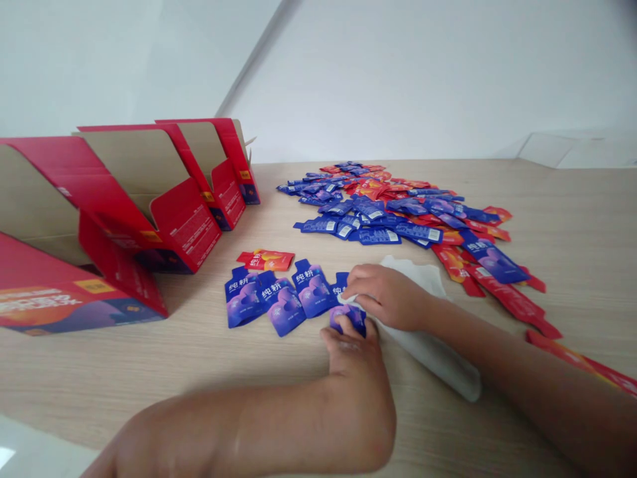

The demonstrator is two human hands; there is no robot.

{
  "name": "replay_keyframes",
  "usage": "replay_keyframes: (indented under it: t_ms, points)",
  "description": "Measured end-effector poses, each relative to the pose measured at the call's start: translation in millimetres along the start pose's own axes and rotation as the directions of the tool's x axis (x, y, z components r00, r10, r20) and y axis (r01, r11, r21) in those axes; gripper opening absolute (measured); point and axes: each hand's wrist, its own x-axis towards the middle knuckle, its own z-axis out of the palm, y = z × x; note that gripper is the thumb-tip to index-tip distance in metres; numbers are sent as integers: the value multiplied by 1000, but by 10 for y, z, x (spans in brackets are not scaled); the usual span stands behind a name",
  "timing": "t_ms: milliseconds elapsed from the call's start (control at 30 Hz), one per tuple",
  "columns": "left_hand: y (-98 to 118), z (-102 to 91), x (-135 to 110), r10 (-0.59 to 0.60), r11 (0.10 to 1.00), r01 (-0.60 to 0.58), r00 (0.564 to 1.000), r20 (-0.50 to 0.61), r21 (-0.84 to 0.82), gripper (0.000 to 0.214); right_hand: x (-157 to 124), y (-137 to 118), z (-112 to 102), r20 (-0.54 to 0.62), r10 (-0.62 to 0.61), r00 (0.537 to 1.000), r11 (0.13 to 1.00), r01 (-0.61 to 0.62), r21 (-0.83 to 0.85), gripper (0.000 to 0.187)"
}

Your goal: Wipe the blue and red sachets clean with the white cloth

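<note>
- Your left hand [351, 352] is clenched, its fingers curled around a small glossy blue-purple foil spout pouch [351, 317] and grasping it from below. Most of the pouch is hidden, so its long axis can't be told.
- Your right hand [385, 297] is half closed, coming in from the pouch's right. Its fingertips press a soft white cloth [432, 352] against the pouch's upper edge.
- The pouch sits between your hands; your left hand is the nearer, gripping it directly.
- Just left of the pouch, a row of matching blue-purple spout pouches [283, 305] lies flat on a pale wood table [99, 362], with a red-orange foil pouch [265, 259] behind them.
- Beyond the pouch spreads a loose heap of blue and red foil pouches [378, 212].
- Farther left stand open red cardboard display boxes [174, 226] with tan inner faces.
</note>
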Motion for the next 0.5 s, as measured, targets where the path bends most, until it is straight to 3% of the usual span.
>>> replay_keyframes:
  t_ms: [133, 333, 500]
  points:
    - [7, -27, -1, -8, 1000, 7, 1000, 13, 16, 52, 33, 1, 62, 108, -45, 993, 998, 39, 54, 23]
    - [12, -61, 0, 16, 996, -23, 996, 88, 84, 55, -27, 356, 104, 5, 75, 997, 997, -75, -7, 24]
    - [-2, -67, 9, 16, 993, -28, 994, 105, 117, 56, -31, 236, 57, 13, 50, 999, 999, -50, -18, 24]
